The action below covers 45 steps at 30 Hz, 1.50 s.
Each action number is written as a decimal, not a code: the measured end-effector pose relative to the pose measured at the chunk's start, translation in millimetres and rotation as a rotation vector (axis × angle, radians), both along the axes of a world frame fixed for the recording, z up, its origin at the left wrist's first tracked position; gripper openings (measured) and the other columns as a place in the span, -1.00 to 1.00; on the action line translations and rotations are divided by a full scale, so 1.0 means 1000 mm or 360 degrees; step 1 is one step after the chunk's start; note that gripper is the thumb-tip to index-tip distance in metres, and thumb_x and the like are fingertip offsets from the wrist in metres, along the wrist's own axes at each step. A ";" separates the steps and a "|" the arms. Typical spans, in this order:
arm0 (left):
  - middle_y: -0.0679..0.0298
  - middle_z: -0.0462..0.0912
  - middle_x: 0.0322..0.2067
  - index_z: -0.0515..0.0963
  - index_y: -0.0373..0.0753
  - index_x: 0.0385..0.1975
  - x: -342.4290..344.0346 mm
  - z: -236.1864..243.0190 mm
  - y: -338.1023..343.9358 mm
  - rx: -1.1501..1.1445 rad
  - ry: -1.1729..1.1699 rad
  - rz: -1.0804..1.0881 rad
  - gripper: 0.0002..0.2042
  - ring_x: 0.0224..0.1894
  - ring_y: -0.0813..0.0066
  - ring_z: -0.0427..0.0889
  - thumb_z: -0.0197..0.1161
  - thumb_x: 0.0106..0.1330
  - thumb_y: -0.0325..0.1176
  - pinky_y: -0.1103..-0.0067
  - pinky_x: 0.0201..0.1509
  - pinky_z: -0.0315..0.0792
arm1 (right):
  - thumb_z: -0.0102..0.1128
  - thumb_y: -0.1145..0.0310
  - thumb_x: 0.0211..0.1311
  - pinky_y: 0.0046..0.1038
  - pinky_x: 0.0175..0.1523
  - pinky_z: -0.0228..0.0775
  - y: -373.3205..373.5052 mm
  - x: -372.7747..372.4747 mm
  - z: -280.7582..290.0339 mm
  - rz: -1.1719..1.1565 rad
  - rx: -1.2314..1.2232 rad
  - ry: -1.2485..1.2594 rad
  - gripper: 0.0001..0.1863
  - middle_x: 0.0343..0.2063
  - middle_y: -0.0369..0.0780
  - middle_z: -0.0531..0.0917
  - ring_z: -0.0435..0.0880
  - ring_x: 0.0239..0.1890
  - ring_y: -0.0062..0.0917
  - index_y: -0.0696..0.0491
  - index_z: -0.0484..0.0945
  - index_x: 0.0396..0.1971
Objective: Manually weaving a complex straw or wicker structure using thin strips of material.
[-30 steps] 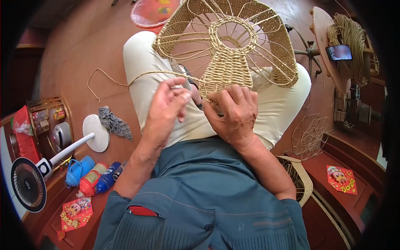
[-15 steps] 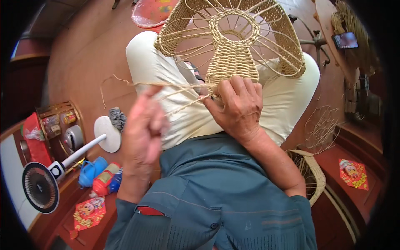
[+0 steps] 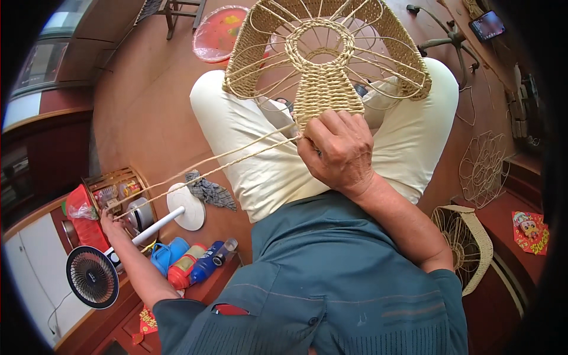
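The straw-coloured woven piece (image 3: 326, 86) spans the knees (image 3: 216, 109), its braided ring (image 3: 291, 46) spoked within a curved band (image 3: 409, 62); right hand (image 3: 338, 147), fingers curled, grips its ribbed panel (image 3: 329, 102); left hand's (image 3: 111, 223) fingers clasp 2 taut cords (image 3: 260, 152).

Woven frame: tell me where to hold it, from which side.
Probably grip the woven frame by its outer band, from the right: that side is closely woven and hand-free, while the right hand covers the near end of the panel and cord stretches to the left hand.

Gold characters stand on the right red card (image 3: 531, 232), white lettering on the blue bottle (image 3: 206, 264). A mark on the fan (image 3: 93, 277) is illegible.
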<state>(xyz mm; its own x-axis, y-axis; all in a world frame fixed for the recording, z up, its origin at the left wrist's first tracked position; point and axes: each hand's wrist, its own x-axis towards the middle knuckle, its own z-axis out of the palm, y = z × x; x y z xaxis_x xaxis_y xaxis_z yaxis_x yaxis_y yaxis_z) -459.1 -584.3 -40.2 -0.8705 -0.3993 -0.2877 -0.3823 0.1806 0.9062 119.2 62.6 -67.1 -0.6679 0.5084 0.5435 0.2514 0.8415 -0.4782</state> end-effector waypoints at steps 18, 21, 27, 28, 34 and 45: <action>0.33 0.79 -0.31 0.70 -0.23 0.10 0.409 0.000 0.477 -0.0596 0.0252 -0.2619 -0.76 -0.39 0.68 0.58 0.35 0.50 -0.38 0.59 -0.27 0.48 | 0.44 0.50 0.22 -0.20 -0.18 0.44 0.008 0.012 0.014 0.0122 -0.0347 -0.0077 -0.86 -0.37 -0.19 0.58 0.60 -0.33 -0.19 0.07 0.60 -0.33; 0.31 0.72 -0.44 0.73 -0.26 -0.05 0.371 0.015 0.448 -0.0987 0.0138 -0.2456 -0.83 -0.37 0.60 0.59 0.35 0.54 -0.33 0.52 -0.24 0.50 | 0.44 0.52 0.22 -0.19 -0.19 0.45 0.008 0.012 0.013 0.0125 -0.0373 -0.0082 -0.86 -0.38 -0.18 0.57 0.60 -0.33 -0.18 0.08 0.61 -0.31; 0.18 0.75 -0.28 0.70 -0.33 -0.07 0.333 0.078 0.444 -0.1659 0.1371 -0.1280 -0.83 -0.24 0.47 0.69 0.32 0.57 -0.36 0.47 -0.08 0.57 | 0.40 0.49 0.28 -0.14 -0.18 0.52 0.011 0.012 0.016 0.0096 -0.0568 -0.0028 -0.86 -0.32 -0.16 0.56 0.65 -0.31 -0.14 0.07 0.56 -0.31; 0.15 0.75 -0.24 0.70 -0.34 -0.06 0.358 0.077 0.446 -0.1231 0.1335 -0.1331 -0.86 -0.21 0.41 0.71 0.34 0.54 -0.41 0.46 -0.07 0.59 | 0.40 0.49 0.30 -0.14 -0.20 0.54 0.013 0.012 0.018 0.0098 -0.0563 -0.0036 -0.86 -0.33 -0.16 0.57 0.67 -0.31 -0.13 0.07 0.57 -0.30; 0.16 0.75 -0.26 0.71 -0.32 -0.13 0.469 0.014 0.508 -0.0222 0.0931 -0.2221 -0.90 -0.25 0.36 0.76 0.41 0.41 -0.55 0.51 -0.14 0.60 | 0.42 0.46 0.33 -0.16 -0.24 0.55 0.025 0.010 0.028 0.0151 -0.0588 -0.0120 -0.85 -0.36 -0.14 0.60 0.69 -0.33 -0.15 0.10 0.58 -0.29; 0.21 0.73 -0.37 0.68 -0.34 -0.16 0.470 -0.016 0.538 0.0408 -0.0033 -0.1954 -0.92 -0.34 0.52 0.73 0.39 0.45 -0.49 0.53 -0.20 0.59 | 0.46 0.44 0.31 -0.18 -0.24 0.56 0.027 0.005 0.029 0.0135 -0.0607 -0.0144 -0.86 -0.40 -0.15 0.61 0.70 -0.33 -0.19 0.09 0.62 -0.36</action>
<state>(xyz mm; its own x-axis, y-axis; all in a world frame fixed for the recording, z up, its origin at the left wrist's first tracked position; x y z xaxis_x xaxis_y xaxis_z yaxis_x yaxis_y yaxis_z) 10.6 -46.4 -56.5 -0.6224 0.7399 -0.2552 -0.1015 0.2470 0.9637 124.5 89.6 -37.8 -0.7528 0.6032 0.2636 0.2439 0.6275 -0.7394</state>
